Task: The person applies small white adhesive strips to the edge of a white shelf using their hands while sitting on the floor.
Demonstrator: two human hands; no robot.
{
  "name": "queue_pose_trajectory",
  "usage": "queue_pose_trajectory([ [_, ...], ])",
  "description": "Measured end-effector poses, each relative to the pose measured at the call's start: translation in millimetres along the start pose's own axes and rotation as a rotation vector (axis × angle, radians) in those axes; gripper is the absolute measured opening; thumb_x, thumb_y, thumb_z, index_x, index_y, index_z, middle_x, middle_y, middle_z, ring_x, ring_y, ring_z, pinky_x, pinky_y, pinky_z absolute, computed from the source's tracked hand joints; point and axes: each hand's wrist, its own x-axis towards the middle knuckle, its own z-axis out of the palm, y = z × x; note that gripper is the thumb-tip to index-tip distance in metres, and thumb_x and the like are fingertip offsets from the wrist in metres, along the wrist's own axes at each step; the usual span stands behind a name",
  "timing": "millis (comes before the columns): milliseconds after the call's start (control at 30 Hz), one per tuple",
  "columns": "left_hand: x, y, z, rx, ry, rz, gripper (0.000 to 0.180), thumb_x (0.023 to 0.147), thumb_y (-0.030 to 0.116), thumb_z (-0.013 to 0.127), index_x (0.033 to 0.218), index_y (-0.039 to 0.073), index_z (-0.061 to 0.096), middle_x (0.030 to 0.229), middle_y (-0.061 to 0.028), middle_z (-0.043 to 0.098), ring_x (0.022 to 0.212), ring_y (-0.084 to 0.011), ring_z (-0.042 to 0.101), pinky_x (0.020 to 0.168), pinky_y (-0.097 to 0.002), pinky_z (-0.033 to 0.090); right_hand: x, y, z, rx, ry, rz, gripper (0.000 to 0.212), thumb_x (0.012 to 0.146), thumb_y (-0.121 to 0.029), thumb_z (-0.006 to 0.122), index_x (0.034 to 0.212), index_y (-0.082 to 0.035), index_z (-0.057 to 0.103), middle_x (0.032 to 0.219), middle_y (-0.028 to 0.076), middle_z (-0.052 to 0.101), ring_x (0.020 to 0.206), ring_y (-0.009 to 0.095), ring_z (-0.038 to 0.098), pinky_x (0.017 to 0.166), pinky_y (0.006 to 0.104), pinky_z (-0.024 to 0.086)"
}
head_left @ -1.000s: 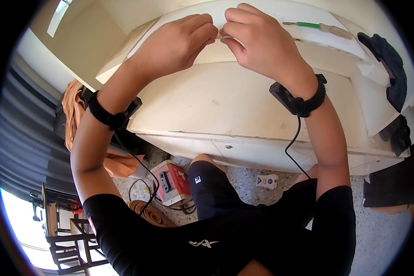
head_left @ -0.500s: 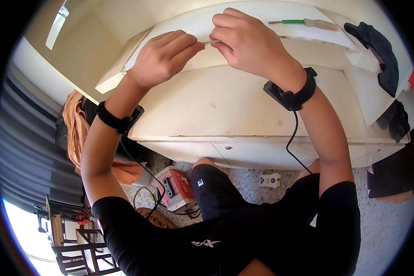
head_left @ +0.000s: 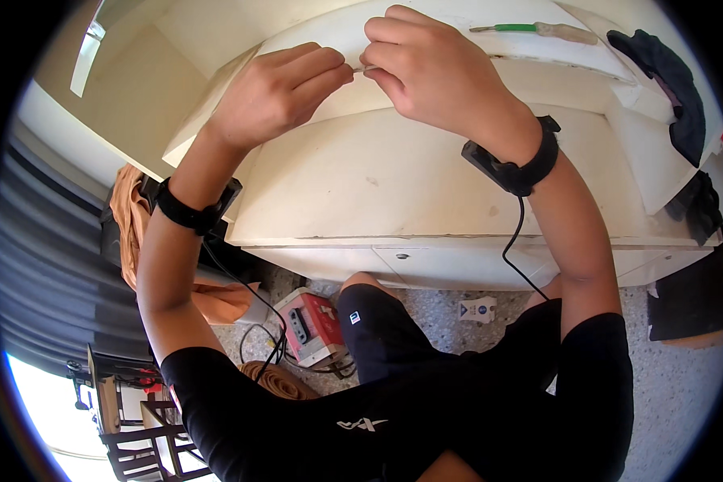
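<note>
Both hands are raised over the far part of the white cabinet top (head_left: 313, 193), fingertips nearly meeting. My left hand (head_left: 277, 92) is closed in a pinch, and my right hand (head_left: 430, 72) pinches from the other side. Between their fingertips shows a small thin pale piece (head_left: 360, 70), held at both ends; most of it is hidden by the fingers, so its kind cannot be told. On the raised white ledge beyond my right hand lies a screwdriver (head_left: 566, 34) with a green sleeve on its shaft and a pale handle.
Dark cloth (head_left: 675, 88) hangs over the right side. On the floor sit a red box-shaped device (head_left: 317, 325) with cables, a rolled brown mat (head_left: 277, 381) and a small white card-like item (head_left: 477, 309). Orange cloth (head_left: 132, 213) hangs at left, beside a grey curtain (head_left: 52, 241).
Both hands have shifted slightly up and to the left in the picture, still pinching the thin piece between them. The view itself has moved a little.
</note>
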Motion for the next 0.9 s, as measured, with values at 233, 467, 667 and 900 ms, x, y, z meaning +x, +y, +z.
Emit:
queue_pose_trajectory([
  [233,-3,-3,2,0.114,0.003,0.073,0.024,0.074,-0.001,0.076,0.098,0.001,0.069,0.096,-0.0064,0.067,0.078,-0.023,0.067,0.061,-0.0347,0.056,-8,7,10,0.168,0.093,0.044,0.011,0.088,-0.016,0.069,0.097,-0.009,0.069,0.095,0.01,0.064,0.092,0.03,0.062,0.082,0.0435,0.051],
  [467,-11,2,16,0.113,0.152,0.005,0.027,0.07,0.0,0.074,0.097,0.001,0.073,0.09,-0.0065,0.065,0.074,-0.0219,0.066,0.058,-0.0334,0.055,0,-2,-5,0.06,0.016,0.044,0.01,0.086,-0.009,0.073,0.081,-0.004,0.066,0.087,0.006,0.059,0.088,0.025,0.059,0.076,0.0385,0.053],
  [667,-13,3,13,0.108,0.138,0.013,0.035,0.069,0.001,0.075,0.103,0.001,0.075,0.089,-0.0062,0.065,0.072,-0.0208,0.065,0.056,-0.0337,0.053,3,-8,-13,0.031,-0.062,0.097,0.005,0.077,-0.006,0.071,0.072,-0.005,0.07,0.085,0.003,0.061,0.093,0.022,0.062,0.08,0.0356,0.058],
  [900,-4,4,2,0.142,-0.003,0.036,0.024,0.077,-0.003,0.08,0.098,0.001,0.071,0.088,-0.0071,0.066,0.074,-0.0227,0.068,0.059,-0.0349,0.054,0,-8,-11,-0.021,-0.057,0.076,0.004,0.077,-0.006,0.072,0.073,-0.006,0.071,0.087,0.002,0.061,0.093,0.021,0.062,0.08,0.0343,0.059],
])
